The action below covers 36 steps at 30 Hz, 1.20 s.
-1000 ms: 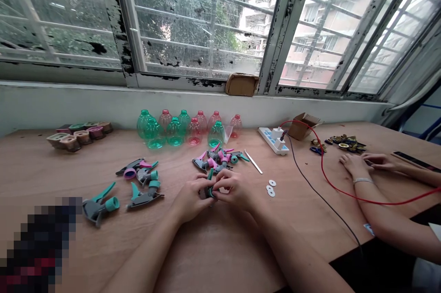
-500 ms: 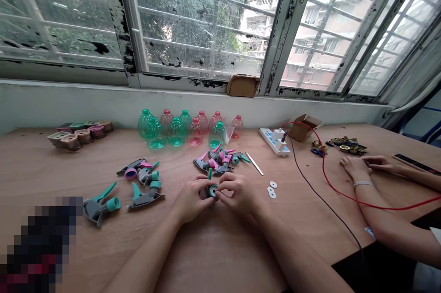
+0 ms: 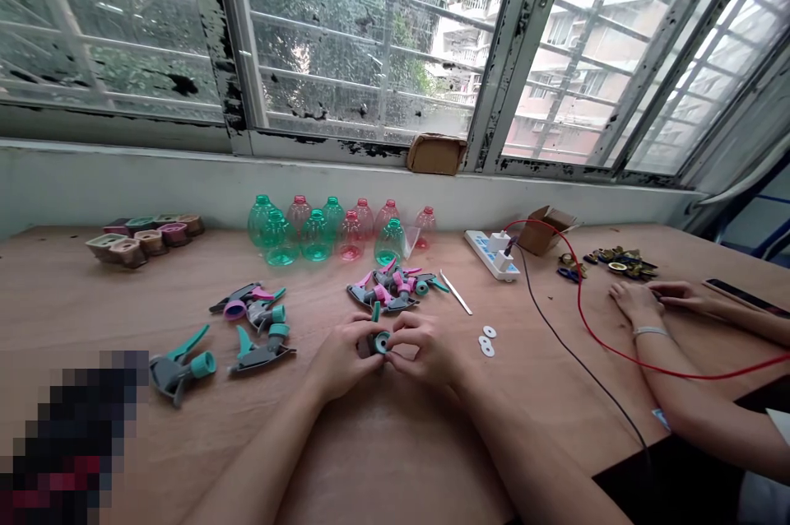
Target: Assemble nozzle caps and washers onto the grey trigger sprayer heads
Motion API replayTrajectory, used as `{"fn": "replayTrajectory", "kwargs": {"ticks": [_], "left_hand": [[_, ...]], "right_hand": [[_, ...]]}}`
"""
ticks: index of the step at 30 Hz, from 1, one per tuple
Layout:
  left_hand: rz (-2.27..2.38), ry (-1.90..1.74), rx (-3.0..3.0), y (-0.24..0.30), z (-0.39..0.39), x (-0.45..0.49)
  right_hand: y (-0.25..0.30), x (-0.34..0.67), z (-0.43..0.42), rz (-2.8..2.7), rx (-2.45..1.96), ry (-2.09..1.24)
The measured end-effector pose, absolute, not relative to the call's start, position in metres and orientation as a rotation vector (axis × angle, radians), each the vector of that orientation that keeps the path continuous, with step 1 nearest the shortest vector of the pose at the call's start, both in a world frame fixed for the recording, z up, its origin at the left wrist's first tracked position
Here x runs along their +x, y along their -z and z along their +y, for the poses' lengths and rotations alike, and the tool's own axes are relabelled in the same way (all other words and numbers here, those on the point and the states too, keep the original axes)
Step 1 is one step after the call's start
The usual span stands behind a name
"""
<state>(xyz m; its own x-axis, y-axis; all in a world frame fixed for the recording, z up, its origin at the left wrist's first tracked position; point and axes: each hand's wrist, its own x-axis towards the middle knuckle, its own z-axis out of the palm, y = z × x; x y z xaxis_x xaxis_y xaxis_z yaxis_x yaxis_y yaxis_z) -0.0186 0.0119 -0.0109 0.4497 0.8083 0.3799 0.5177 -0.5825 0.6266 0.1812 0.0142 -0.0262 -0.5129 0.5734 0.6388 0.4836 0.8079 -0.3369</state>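
Near the middle of the table, my left hand point(image 3: 350, 358) is closed around a grey and teal trigger spray head point(image 3: 382, 341). The teal collar's open end faces me, with a pale ring inside it. My right hand point(image 3: 423, 348) pinches at the right rim of that collar; whether a small part lies between its fingertips is hidden. Just beyond both hands is a pile of grey, pink and teal spray heads point(image 3: 398, 288). To the right lie three white washers point(image 3: 488, 350) and slim white tweezers point(image 3: 457, 294).
More spray heads point(image 3: 262, 354) lie at left. Green and pink bottles point(image 3: 316, 239) line the wall beside small lidded tubs point(image 3: 151, 243). A power strip point(image 3: 487, 255), red cable point(image 3: 592, 333) and cardboard box point(image 3: 543, 230) are at right, near a co-worker's hands point(image 3: 638, 303) and metal parts point(image 3: 623, 262).
My right fingers have shifted slightly at the collar's rim, with the thumb a little lower. The spray head stays in my left hand, and the things on the table lie as before.
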Motion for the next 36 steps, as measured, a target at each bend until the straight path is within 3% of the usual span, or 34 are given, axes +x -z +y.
{"fn": "replayTrajectory", "kwargs": {"ticks": [20, 28, 36], "left_hand": [[1.107, -0.904, 2.389, 0.015, 0.009, -0.023], [1.656, -0.985, 2.437, -0.01, 0.01, -0.041], [1.495, -0.75, 2.44, 0.002, 0.013, -0.035]], "right_hand": [[0.029, 0.177, 0.016, -2.145, -0.878, -0.317], [0.026, 0.179, 0.017, -2.093, -0.97, -0.289], [0.022, 0.175, 0.014, -2.268, -0.913, -0.338]]}}
